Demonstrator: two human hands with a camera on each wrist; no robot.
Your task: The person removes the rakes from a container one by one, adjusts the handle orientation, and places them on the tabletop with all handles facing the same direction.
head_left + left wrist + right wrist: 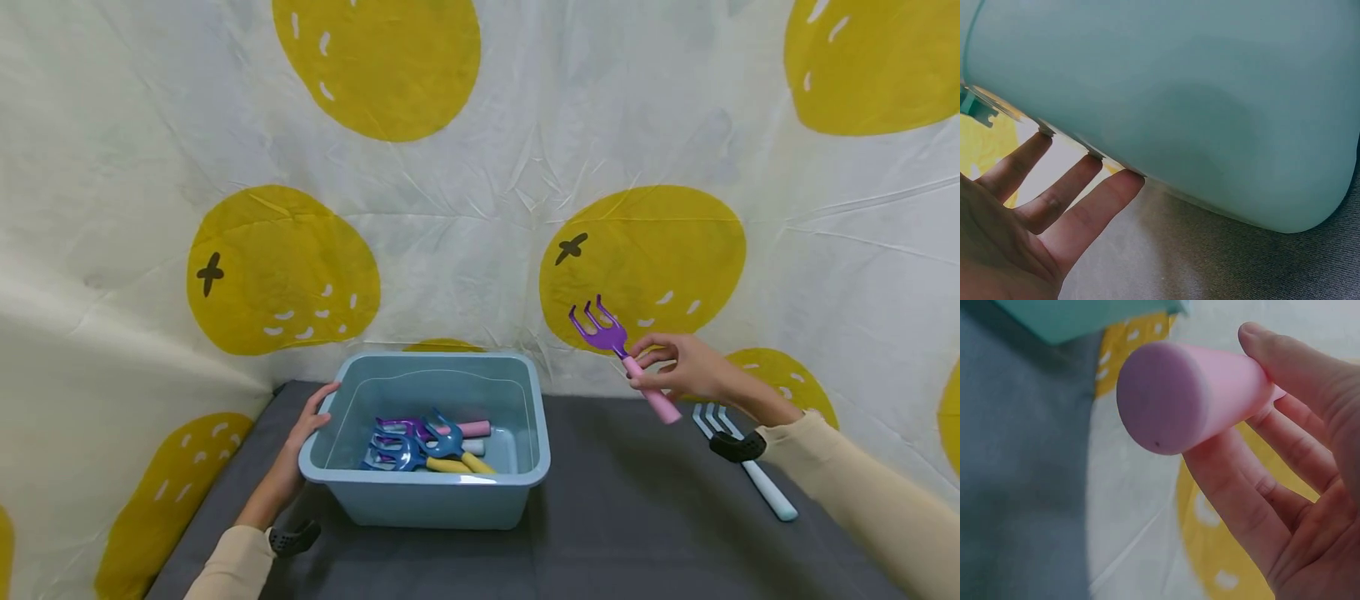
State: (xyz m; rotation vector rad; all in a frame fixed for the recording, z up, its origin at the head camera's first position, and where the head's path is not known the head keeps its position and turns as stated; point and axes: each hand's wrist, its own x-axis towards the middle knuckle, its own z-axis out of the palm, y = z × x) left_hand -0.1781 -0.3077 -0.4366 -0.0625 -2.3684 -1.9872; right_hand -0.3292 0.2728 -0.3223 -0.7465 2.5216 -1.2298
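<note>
My right hand (pixel 682 367) holds a small hand rake (pixel 606 337) in the air, right of the bin. The rake has purple tines, pointing up and left, and a pink handle (pixel 1166 397) pinched between thumb and fingers. At the left, my left hand (pixel 303 425) rests against a light blue plastic bin (pixel 431 504) near its rim. In the left wrist view, straight fingers (pixel 1094 206) touch the bin's outer wall; the thumb is hidden there. Inside the bin lie blue hand rakes (pixel 401 452) with yellow handles and a purple one (pixel 408 427) with a pink handle, partly overlapping.
A pale blue garden fork (pixel 768 492) lies on the dark grey tabletop (pixel 622 533) at the right, partly behind my right wrist. Behind the table hangs a white cloth (pixel 465 275) printed with large yellow fruit shapes. Each wrist wears a black strap.
</note>
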